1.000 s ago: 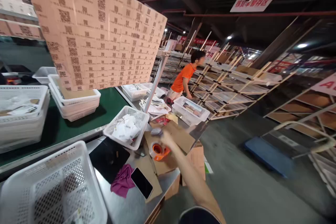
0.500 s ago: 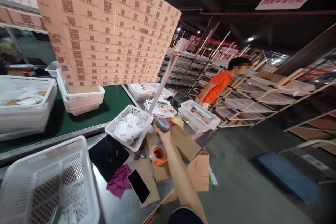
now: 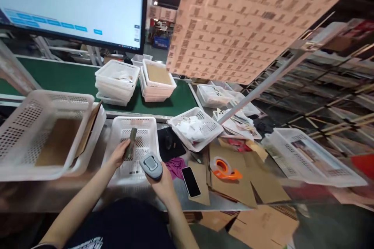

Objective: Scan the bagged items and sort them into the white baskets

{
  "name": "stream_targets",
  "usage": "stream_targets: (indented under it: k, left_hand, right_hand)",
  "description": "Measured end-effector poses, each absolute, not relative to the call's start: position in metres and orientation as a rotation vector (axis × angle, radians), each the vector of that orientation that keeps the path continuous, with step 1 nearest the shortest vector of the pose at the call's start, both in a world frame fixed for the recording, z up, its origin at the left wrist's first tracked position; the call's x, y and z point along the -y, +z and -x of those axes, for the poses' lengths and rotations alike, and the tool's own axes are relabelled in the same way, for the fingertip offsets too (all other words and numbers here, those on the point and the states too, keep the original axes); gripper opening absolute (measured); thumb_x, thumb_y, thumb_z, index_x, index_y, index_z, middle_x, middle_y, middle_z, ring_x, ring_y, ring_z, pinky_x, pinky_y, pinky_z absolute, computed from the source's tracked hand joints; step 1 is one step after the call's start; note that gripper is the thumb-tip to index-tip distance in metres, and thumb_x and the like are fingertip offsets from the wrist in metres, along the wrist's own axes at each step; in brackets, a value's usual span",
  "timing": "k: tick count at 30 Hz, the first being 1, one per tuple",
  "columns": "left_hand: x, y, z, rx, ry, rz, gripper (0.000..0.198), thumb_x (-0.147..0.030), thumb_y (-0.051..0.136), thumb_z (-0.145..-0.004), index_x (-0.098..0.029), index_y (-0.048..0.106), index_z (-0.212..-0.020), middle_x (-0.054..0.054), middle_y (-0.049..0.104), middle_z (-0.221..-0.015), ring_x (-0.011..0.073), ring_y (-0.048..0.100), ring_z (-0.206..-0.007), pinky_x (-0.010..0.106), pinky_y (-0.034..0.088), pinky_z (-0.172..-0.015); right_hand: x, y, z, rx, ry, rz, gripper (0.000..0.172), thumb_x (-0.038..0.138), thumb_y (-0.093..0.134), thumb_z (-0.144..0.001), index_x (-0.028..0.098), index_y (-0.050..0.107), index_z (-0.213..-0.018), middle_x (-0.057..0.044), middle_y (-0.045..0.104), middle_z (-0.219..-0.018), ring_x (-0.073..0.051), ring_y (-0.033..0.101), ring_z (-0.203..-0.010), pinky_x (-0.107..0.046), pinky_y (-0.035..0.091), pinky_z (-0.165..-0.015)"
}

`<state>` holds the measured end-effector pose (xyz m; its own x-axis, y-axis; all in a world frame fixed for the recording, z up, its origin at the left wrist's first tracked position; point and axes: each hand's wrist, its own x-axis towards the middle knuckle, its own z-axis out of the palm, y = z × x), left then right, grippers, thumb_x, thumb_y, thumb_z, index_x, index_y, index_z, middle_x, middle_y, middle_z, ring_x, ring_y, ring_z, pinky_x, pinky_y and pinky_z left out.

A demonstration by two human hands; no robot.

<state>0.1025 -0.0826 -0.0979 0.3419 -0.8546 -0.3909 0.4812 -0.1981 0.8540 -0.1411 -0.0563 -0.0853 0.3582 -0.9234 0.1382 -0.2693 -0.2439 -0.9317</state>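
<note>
Right hand (image 3: 163,181): grip clenched around a grey scanner (image 3: 151,165), held above the near edge of the tabletop (image 3: 204,198).

Left hand (image 3: 119,153): grip grasping a small dark flat item (image 3: 132,144), held over a white basket (image 3: 133,148) directly ahead.

Purple cloth (image 3: 174,162) and black phone (image 3: 191,181) lay just right of the scanner.

Orange tape dispenser (image 3: 223,167) rested on cardboard sheets (image 3: 248,186) further right.

A screen (image 3: 73,4) stood above the green belt (image 3: 58,79).

My right hand (image 3: 163,181) grips a grey barcode scanner (image 3: 151,165) over the white basket (image 3: 117,134); my left hand (image 3: 119,153) holds what looks like a flat packet (image 3: 131,148), beside a phone (image 3: 191,181).
</note>
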Motion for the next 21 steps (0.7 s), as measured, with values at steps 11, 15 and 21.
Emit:
stream_targets:
  k: [11, 15, 21]
  left_hand:
    - [0.061, -0.102, -0.134, 0.143, -1.400, -1.058, 0.018, -0.022, 0.064, -0.104, -0.006, 0.068, -0.110, 0.010, 0.079, -0.090, 0.0106, 0.067, -0.061, 0.019, 0.050, -0.054]
    - [0.059, -0.108, -0.135, 0.138, -1.428, -1.076, 0.021, -0.027, 0.071, -0.101, -0.007, 0.070, -0.108, 0.009, 0.077, -0.089, 0.0099, 0.062, -0.058, 0.020, 0.048, -0.049]
    - [0.060, -0.119, -0.136, 0.152, -1.426, -1.053, 0.020, -0.018, 0.079, -0.090, -0.011, 0.065, -0.103, 0.007, 0.076, -0.088, 0.0118, 0.069, -0.066, 0.019, 0.053, -0.054]
  right_hand:
    - [0.021, -0.069, 0.100, -1.075, -0.574, 1.968, 0.035, 0.023, 0.074, -0.081, 0.019, 0.067, -0.116, -0.009, 0.070, -0.109, -0.031, 0.071, -0.104, -0.041, 0.056, -0.089]
    - [0.019, -0.070, 0.093, -1.050, -0.580, 1.939, 0.039, 0.024, 0.075, -0.081, 0.019, 0.066, -0.118, -0.010, 0.070, -0.112, -0.031, 0.070, -0.108, -0.044, 0.056, -0.093]
    - [0.020, -0.073, 0.093, -1.054, -0.566, 1.899, 0.035, 0.024, 0.074, -0.082, 0.019, 0.067, -0.116, -0.009, 0.070, -0.111, -0.031, 0.070, -0.108, -0.043, 0.056, -0.094]
